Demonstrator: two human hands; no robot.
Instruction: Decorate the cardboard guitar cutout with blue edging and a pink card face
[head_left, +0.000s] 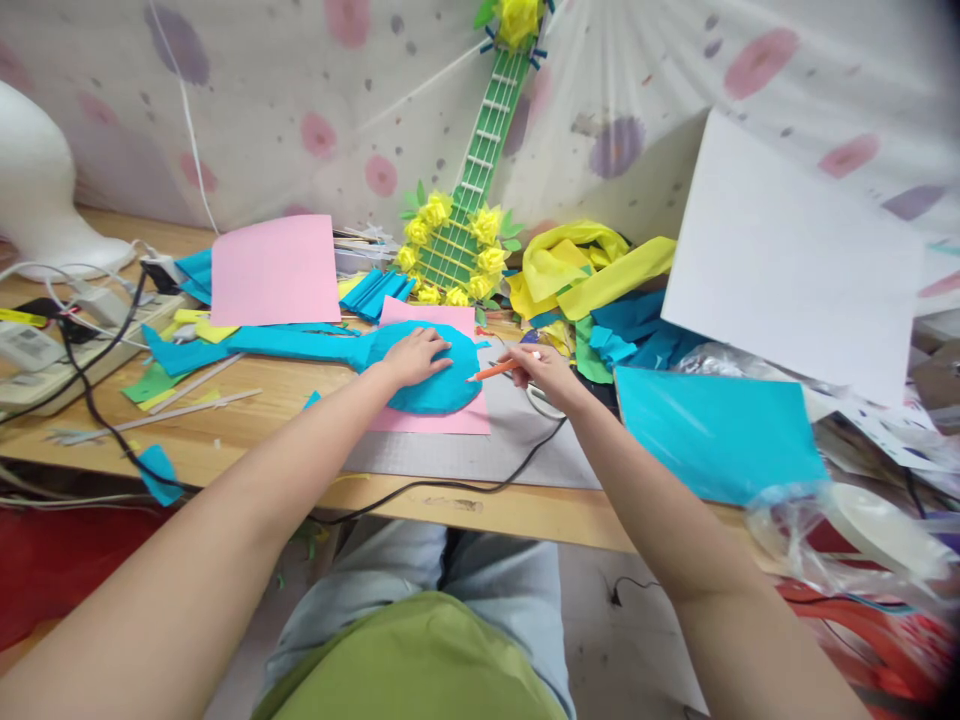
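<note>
The blue guitar shape (426, 396) lies under the spread left hand (414, 358), beside the right hand (546, 374) gripping an orange pen (496, 370).

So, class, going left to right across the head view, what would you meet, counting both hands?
White head form, upright pink sheet, left hand, orange pen's tip, right hand, flat blue panel.

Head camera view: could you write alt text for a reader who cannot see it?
A person's left hand rests on a blue guitar-shaped piece, partly over pink paper, while the right hand holds an orange pen near the piece's rounded edge. Behind, a green model guitar with yellow flowers stands before a spotted sheet.
</note>
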